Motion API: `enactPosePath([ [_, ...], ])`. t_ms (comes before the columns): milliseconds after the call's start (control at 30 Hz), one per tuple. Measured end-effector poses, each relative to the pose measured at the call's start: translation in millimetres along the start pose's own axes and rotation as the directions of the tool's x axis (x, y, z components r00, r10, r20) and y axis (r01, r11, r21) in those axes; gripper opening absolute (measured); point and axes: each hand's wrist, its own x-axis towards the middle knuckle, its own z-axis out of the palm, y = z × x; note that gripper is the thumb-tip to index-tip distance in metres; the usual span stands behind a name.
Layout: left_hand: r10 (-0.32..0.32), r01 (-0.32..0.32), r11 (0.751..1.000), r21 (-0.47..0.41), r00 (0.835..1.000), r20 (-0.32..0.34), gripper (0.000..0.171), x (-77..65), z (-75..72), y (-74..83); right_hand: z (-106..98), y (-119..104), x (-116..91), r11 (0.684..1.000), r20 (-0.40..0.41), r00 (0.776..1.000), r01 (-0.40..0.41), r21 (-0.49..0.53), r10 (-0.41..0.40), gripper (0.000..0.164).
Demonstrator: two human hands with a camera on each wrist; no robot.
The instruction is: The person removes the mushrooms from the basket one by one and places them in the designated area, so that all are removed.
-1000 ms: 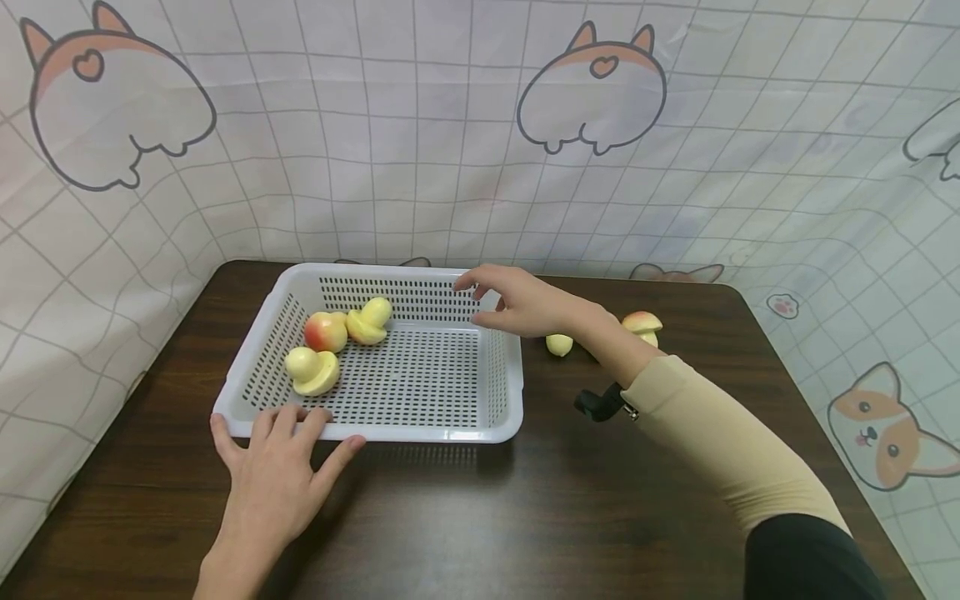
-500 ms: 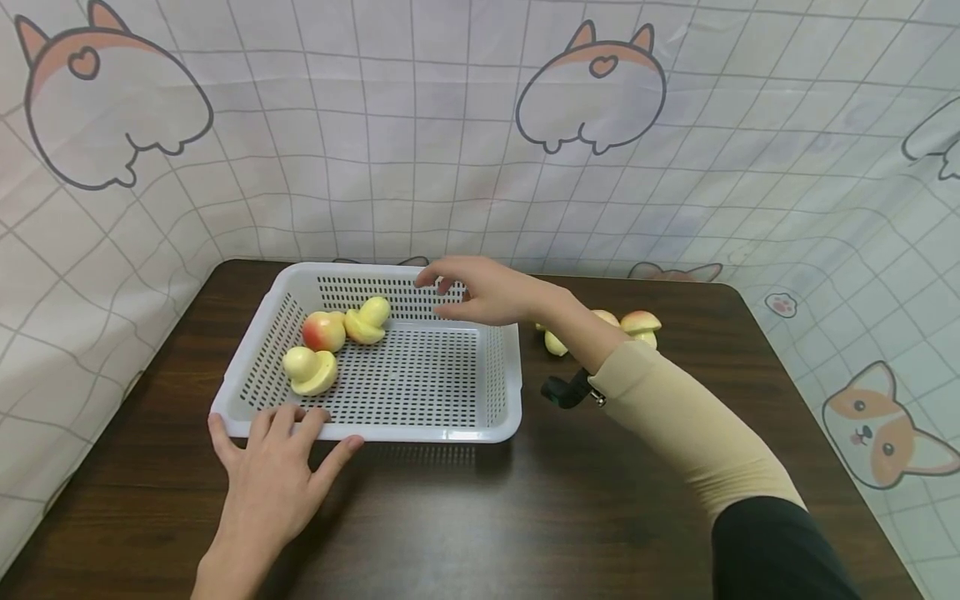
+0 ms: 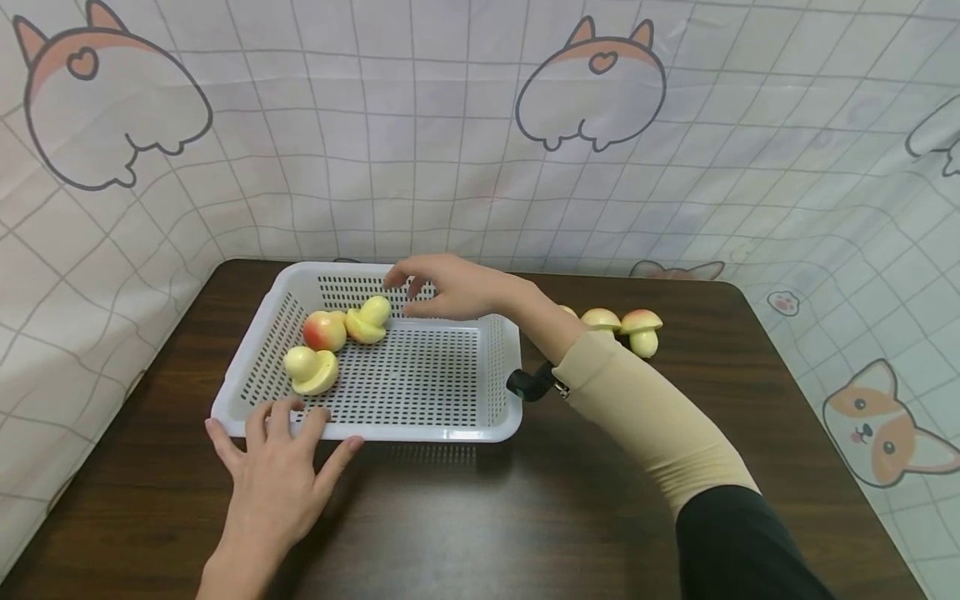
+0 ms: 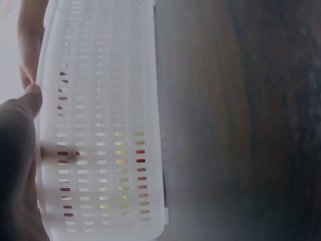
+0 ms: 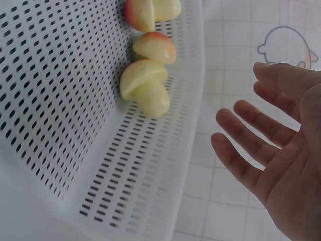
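A white perforated plastic basket (image 3: pixel 405 433) stands on the table, with three toy mushrooms in its left part. One mushroom (image 3: pixel 325 332) shows a red-yellow cap; another mushroom (image 3: pixel 369 320) touches it, and a third mushroom (image 3: pixel 311 370) lies nearer the front. My left hand (image 3: pixel 273 475) holds the basket's front rim, fingers over the edge and thumb (image 4: pixel 33 99) on the outer side. Above the basket's back part hovers my right hand (image 3: pixel 450 287), fingers loosely bent and nothing in them. The right wrist view shows its palm (image 5: pixel 296 186) bare, beside the basket's rim.
To the right of the basket, several more mushrooms (image 3: pixel 642 332) lie on the dark wooden table (image 3: pixel 465 517), partly hidden behind my right forearm. A black wrist mount (image 3: pixel 531 383) juts from that forearm. Behind the table hangs a white gridded cloth (image 3: pixel 420 167) with cartoon dogs.
My right hand has moved left over the basket, still holding nothing, and its forearm uncovers more of the mushrooms on the right. My left hand stays at the front rim.
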Motion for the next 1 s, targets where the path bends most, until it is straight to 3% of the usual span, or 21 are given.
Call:
enactPosePath([
  [233, 0.006, -0.006, 1.000, 0.007, 1.000, 0.008, 0.051, -2.1, -0.1, 3.2, 4.5, 0.4, 9.0, 0.999, 0.018, 1.000, -0.005, 0.043, 0.005, 0.039],
  [400, 0.033, -0.033, 0.999, 0.000, 0.999, -0.028, 0.053, -3.9, 1.0, 4.2, 9.2, 1.5, 15.7, 0.999, 0.033, 0.999, 0.001, 0.055, -0.003, 0.038],
  [767, 0.068, -0.066, 0.997, 0.032, 0.996, -0.065, 0.070, -4.8, 4.8, 3.4, 18.9, 2.8, 31.7, 0.999, 0.068, 0.997, -0.044, 0.032, 0.042, 0.040],
  [1000, 0.066, -0.065, 0.997, 0.029, 0.997, -0.050, 0.067, -4.8, 3.6, 3.9, 24.7, 5.9, 41.0, 0.997, 0.094, 0.992, -0.077, -0.026, 0.079, 0.042],
])
